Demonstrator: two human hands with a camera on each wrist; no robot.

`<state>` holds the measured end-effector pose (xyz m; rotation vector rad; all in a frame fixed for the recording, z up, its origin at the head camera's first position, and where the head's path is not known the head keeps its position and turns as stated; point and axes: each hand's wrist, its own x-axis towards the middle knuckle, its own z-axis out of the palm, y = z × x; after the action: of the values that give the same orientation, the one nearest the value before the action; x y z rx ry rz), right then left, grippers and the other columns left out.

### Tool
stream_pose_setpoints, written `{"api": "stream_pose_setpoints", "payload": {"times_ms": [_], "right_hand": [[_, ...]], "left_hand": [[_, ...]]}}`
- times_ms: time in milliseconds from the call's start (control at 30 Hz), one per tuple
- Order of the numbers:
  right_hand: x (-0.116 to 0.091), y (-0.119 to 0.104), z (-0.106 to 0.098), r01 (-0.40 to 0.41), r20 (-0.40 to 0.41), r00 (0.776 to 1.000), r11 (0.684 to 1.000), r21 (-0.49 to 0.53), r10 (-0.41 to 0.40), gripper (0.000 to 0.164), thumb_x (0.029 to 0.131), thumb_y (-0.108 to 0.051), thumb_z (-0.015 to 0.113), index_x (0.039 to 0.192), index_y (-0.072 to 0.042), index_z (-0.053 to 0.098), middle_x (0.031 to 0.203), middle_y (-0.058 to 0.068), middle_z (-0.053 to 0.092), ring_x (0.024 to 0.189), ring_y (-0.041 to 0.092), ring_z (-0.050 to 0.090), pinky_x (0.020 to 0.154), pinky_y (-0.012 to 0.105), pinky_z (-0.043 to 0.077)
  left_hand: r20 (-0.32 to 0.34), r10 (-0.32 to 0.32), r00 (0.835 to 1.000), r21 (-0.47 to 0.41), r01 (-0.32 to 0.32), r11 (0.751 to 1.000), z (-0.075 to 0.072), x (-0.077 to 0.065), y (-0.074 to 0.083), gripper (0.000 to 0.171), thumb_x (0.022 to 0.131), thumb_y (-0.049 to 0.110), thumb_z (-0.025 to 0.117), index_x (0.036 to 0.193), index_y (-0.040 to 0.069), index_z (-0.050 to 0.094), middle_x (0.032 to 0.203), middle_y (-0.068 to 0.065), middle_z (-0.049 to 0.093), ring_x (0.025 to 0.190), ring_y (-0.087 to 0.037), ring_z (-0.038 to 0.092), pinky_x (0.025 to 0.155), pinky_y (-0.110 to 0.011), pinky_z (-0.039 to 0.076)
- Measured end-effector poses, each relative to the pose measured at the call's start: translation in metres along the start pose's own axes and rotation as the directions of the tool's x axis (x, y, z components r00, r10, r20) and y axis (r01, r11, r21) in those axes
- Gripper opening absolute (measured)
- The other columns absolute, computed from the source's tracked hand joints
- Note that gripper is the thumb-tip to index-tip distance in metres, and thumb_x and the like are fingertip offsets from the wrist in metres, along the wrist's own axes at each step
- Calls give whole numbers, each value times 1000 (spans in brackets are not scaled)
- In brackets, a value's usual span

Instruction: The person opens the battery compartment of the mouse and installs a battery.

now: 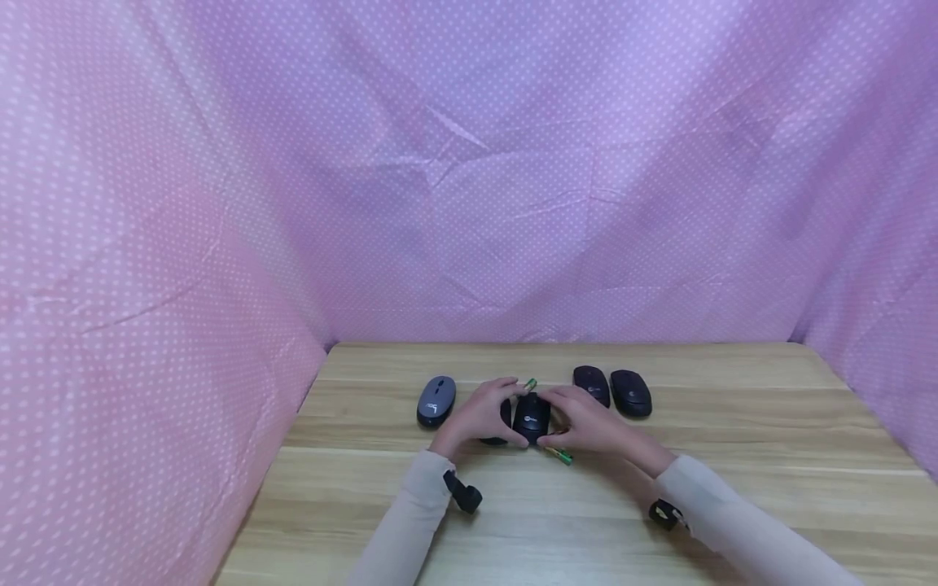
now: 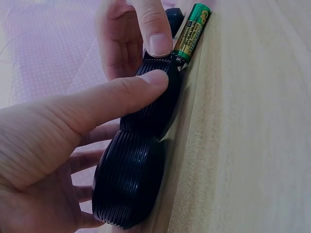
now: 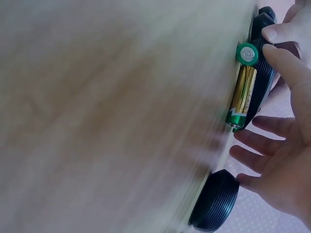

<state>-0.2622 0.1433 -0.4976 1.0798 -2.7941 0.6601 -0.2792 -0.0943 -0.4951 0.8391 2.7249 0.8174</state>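
A black computer mouse (image 1: 531, 419) with a small pale logo lies on the table between both hands. My left hand (image 1: 484, 415) holds its left side, thumb at the near end and fingers toward the far end. From the other side my right hand (image 1: 586, 419) grips it the same way, the two thumbs close together. A second black mouse (image 2: 129, 179) sits against its left side, partly under my left hand. Green-and-gold batteries lie beside the held mouse: one battery (image 3: 243, 92) along its right side, another battery (image 1: 560, 454) at its near end.
A grey mouse (image 1: 437, 400) stands to the left of my left hand. Beyond my right hand are two more black mice, one mouse (image 1: 591, 384) beside the other mouse (image 1: 631, 393). A green battery tip (image 1: 531, 384) shows at the far side. Pink dotted cloth (image 1: 469, 244) surrounds the wooden table (image 1: 733, 439).
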Motion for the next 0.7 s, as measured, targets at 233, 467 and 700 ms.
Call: {"api": "stream_pose_setpoints", "payload": {"times_ms": [233, 467, 700], "right_hand": [[1, 0, 2, -39, 32, 999, 999, -14, 40, 74, 83, -43, 83, 137, 2, 60, 137, 20, 63, 128, 37, 58, 110, 55, 46], [2, 0, 2, -33, 43, 999, 999, 3, 33, 77, 82, -40, 85, 138, 6, 58, 135, 23, 62, 125, 39, 59, 107, 53, 50], [2, 0, 5, -35, 45, 998, 999, 42, 33, 78, 82, -39, 85, 140, 5, 56, 135, 23, 62, 124, 36, 61, 103, 50, 53]], "left_hand": [[28, -33, 999, 14, 33, 999, 1, -1, 1, 91, 73, 39, 93, 151, 17, 51, 164, -9, 37, 151, -34, 33, 122, -53, 34], [13, -31, 999, -6, 31, 999, 5, 1, 1, 90, 73, 38, 93, 150, 15, 51, 161, -6, 43, 149, -31, 37, 122, -50, 35], [-8, -30, 1000, -29, 29, 999, 7, 2, 2, 89, 70, 37, 95, 147, 13, 55, 157, -4, 49, 146, -27, 41, 121, -46, 36]]}}
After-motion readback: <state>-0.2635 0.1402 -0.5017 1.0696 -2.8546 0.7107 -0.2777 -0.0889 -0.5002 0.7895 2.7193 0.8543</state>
